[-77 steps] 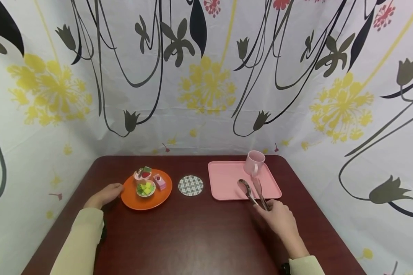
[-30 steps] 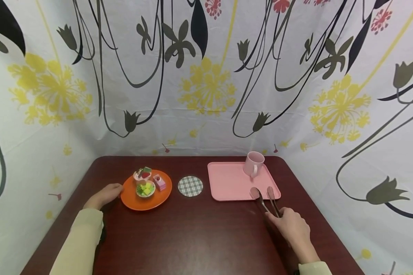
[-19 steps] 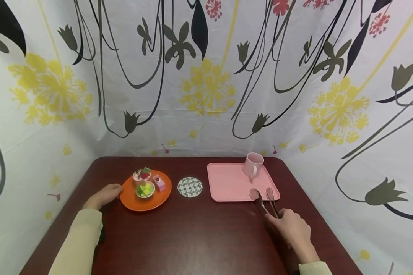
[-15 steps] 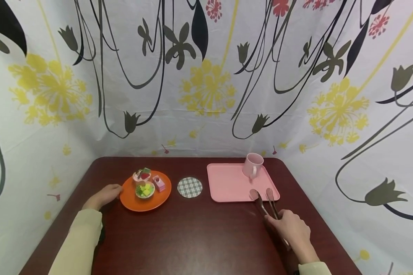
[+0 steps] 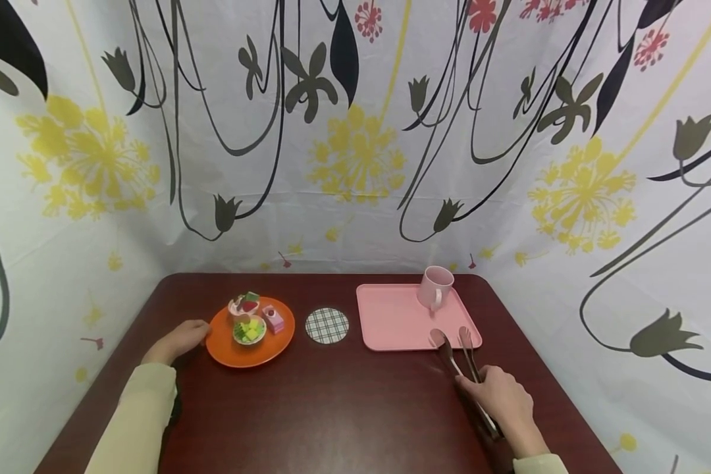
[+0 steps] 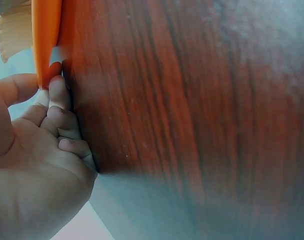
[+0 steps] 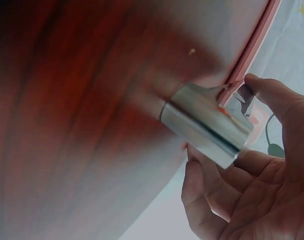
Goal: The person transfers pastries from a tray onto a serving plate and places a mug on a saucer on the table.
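On the left of the table, my left hand [image 5: 180, 339] pinches the rim of an orange plate [image 5: 278, 347] between thumb and fingers; the left wrist view shows that rim [image 6: 44, 40] caught there. The plate bears a small bowl of green and yellow food [image 5: 249, 330], a cup with a red-topped dessert [image 5: 244, 305] and a pink cake piece [image 5: 273, 318]. My right hand [image 5: 502, 401] grips metal serving tongs [image 5: 448, 355], one head spoon-shaped and one fork-shaped. Both heads are spread apart and overlap the near right edge of a pink tray [image 5: 391, 319]. The tongs' bent end [image 7: 202, 127] faces the right wrist camera.
A pink mug [image 5: 431, 289] stands at the tray's back right corner. Between plate and tray lies a round checked coaster [image 5: 327, 326]. The dark wooden table [image 5: 332, 408] ends at a flower-printed cloth [image 5: 355, 243] behind and beside it.
My right hand has drawn the tongs to the right and toward me, from over the tray to its near edge, and lately barely moves. My left hand stays at the plate.
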The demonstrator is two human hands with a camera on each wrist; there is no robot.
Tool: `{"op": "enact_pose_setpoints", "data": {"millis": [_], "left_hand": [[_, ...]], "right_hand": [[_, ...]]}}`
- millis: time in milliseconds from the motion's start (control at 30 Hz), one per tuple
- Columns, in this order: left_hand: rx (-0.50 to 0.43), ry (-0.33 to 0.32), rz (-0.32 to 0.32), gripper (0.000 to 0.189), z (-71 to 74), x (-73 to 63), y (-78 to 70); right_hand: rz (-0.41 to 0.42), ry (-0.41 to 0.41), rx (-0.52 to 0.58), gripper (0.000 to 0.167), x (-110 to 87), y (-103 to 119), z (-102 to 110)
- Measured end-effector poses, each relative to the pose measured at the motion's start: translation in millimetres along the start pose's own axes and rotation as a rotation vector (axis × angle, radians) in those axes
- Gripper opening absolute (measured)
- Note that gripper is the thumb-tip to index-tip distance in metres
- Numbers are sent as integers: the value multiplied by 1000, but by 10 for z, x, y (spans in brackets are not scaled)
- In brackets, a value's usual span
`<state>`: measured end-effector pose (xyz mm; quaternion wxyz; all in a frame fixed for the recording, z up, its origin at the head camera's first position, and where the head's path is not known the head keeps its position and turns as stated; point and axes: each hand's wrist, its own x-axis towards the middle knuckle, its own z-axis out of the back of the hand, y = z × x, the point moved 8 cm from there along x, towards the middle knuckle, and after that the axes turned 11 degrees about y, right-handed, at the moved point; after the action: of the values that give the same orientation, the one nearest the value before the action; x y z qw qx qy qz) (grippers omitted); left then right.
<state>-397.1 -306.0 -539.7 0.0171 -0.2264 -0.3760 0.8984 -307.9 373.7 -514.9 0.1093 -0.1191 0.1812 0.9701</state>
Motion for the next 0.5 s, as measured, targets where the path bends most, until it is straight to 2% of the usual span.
{"op": "enact_pose_setpoints", "data": {"millis": [333, 400, 500], "left_hand": [[8, 2, 46, 38, -18, -19, 28], [15, 6, 66, 38, -26, -33, 34], [0, 20, 65, 37, -31, -54, -1]], "right_hand": [[8, 6, -6, 61, 32, 21, -26], [8, 13, -13, 64, 39, 16, -37], [3, 27, -20, 74, 40, 2, -24]]}}
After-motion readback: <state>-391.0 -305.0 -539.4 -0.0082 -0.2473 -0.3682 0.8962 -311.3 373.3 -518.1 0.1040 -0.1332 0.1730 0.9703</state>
